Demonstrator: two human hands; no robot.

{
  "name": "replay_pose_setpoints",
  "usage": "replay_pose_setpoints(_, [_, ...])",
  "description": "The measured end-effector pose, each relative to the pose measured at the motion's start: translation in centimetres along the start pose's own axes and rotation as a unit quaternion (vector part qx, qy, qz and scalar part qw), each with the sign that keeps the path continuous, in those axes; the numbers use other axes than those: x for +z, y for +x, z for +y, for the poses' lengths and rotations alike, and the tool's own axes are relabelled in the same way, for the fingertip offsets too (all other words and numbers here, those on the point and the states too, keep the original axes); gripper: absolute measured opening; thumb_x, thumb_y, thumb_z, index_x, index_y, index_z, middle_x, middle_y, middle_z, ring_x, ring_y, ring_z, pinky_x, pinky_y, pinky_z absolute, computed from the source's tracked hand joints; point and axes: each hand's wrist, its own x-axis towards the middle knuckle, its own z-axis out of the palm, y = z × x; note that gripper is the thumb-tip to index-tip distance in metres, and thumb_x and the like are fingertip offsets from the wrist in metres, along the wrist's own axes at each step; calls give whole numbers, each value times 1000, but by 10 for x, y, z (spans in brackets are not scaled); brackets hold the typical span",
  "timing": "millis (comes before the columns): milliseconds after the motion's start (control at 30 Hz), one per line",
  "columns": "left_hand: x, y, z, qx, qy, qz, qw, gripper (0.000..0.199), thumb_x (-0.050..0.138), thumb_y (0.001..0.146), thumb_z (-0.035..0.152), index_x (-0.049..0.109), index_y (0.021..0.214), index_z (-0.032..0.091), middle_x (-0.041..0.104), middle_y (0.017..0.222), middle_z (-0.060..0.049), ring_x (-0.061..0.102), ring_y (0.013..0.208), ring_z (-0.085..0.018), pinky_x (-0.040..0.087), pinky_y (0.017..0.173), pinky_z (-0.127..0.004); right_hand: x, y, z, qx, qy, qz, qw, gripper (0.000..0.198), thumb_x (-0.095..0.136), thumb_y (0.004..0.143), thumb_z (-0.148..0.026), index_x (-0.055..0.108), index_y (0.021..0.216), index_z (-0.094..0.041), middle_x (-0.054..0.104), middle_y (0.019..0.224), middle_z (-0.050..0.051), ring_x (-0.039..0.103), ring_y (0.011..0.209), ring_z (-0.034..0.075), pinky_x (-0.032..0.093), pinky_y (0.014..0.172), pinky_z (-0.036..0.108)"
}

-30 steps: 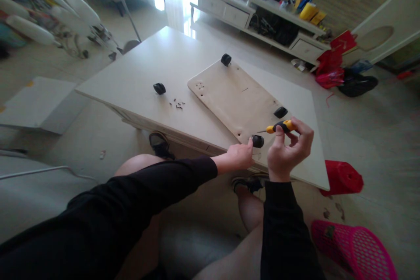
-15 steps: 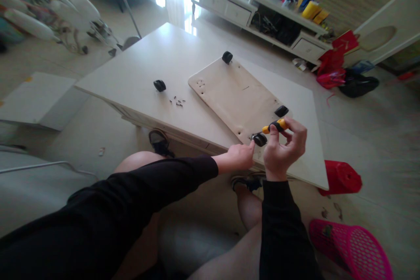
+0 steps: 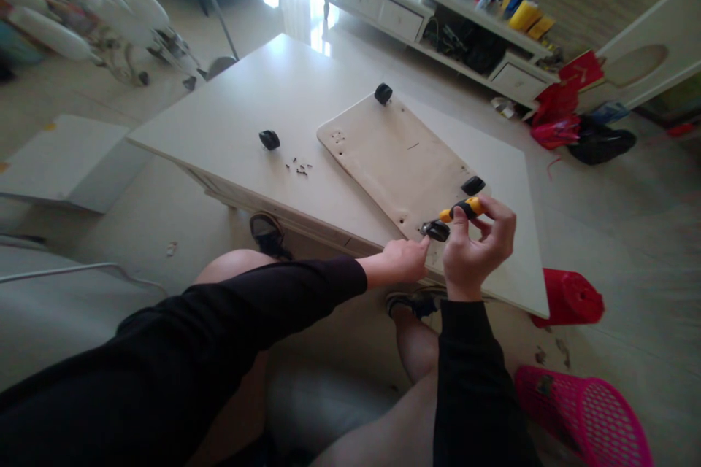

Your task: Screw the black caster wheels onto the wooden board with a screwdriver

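Note:
A pale rectangular board (image 3: 399,160) lies on the white table, with black caster wheels at three of its corners. At its near corner my left hand (image 3: 405,259) has its fingers curled, the index fingertip pressing the base of a caster wheel (image 3: 437,231); the thumb is hidden. My right hand (image 3: 479,252) grips the yellow and black handle of a screwdriver (image 3: 460,210) between thumb and fingers. The screwdriver slants down to the left, its tip at that caster's mounting plate. A loose caster wheel (image 3: 269,139) stands left of the board, near several small dark screws (image 3: 301,170).
The white table (image 3: 235,109) has its near edge right by my knees. A pink mesh basket (image 3: 580,408) and a red object (image 3: 572,297) are on the floor to the right. A TV cabinet (image 3: 383,11) stands beyond, with red and black bags (image 3: 599,142) beside it.
The view has shifted slightly. Both hands hold nearly the same place, the screwdriver still at the near caster wheel.

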Motion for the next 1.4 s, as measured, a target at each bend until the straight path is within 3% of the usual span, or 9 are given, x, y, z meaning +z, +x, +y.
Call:
replay_pose_setpoints(233, [1, 3, -2, 9, 6, 4, 1000, 81, 67, 96, 33, 37, 168, 12, 76, 139, -22, 76, 125, -38, 61, 95, -43, -1, 1, 6, -4, -3, 10, 1000, 36, 85, 89, -36, 71, 120, -24, 74, 113, 6, 74, 107, 22, 66, 74, 34])
replay_pose_setpoints(433, [-7, -1, -1, 9, 1, 8, 1000, 71, 66, 98, 32, 45, 162, 11, 77, 137, -22, 76, 124, -39, 62, 97, -46, -2, 3, 4, -8, 14, -8, 1000, 34, 73, 93, -22, 74, 126, -23, 69, 123, 10, 74, 113, 23, 68, 80, 36])
replay_pose_setpoints(600, [-31, 9, -10, -1, 11, 30, 999, 35, 60, 100, 26, 73, 131, 14, 79, 130, -19, 77, 122, -36, 62, 97, -42, -4, 4, 7, -48, -9, -6, 999, 30, 74, 93, -24, 73, 123, -23, 76, 115, 7, 76, 108, 23, 66, 88, 41])
replay_pose_setpoints(700, [-53, 19, -18, -6, 0, 85, 996, 40, 53, 103, 17, 74, 137, 17, 79, 133, -16, 75, 125, -32, 61, 100, -41, -4, 4, 8, -49, -13, 4, 999, 25, 80, 93, -29, 74, 117, -23, 78, 111, 6, 77, 104, 21, 66, 86, 39])
replay_pose_setpoints(867, [-77, 30, -25, 82, -47, 132, 987, 46, 56, 103, 13, 71, 146, 21, 79, 136, -8, 72, 127, -24, 55, 109, -34, -2, 2, 6, -20, 23, 12, 999, 30, 75, 95, -26, 73, 125, -22, 72, 118, 9, 75, 107, 20, 68, 82, 37])
replay_pose_setpoints(1033, [-65, 38, -29, 14, -31, 79, 996, 46, 60, 101, 14, 70, 146, 16, 77, 140, -13, 73, 126, -26, 56, 103, -32, -3, 1, 8, -27, 13, 12, 999, 30, 72, 93, -24, 72, 123, -20, 74, 113, 8, 75, 106, 22, 67, 87, 41])
replay_pose_setpoints(1133, [-54, 42, -30, 27, -42, 49, 998, 58, 58, 98, 7, 65, 154, 18, 79, 137, -12, 74, 123, -24, 56, 100, -30, -5, 2, 10, -21, -4, 4, 1000, 33, 66, 94, -23, 70, 127, -22, 75, 118, 9, 75, 108, 23, 67, 88, 42])
replay_pose_setpoints(1300, [-48, 42, -29, 9, -55, 29, 998, 47, 58, 96, 10, 78, 138, 16, 83, 123, -15, 77, 110, -27, 57, 89, -33, -7, 5, 8, 9, -11, 5, 1000, 32, 72, 93, -33, 69, 123, -23, 69, 117, 7, 72, 109, 22, 67, 81, 39])
replay_pose_setpoints(1400, [-46, 40, -28, 9, -62, 26, 998, 50, 57, 94, 9, 77, 139, 17, 83, 123, -14, 77, 109, -26, 56, 86, -32, -7, 7, 7, 20, -15, 13, 1000, 34, 81, 90, -40, 71, 117, -23, 65, 114, 6, 72, 106, 21, 67, 78, 38])
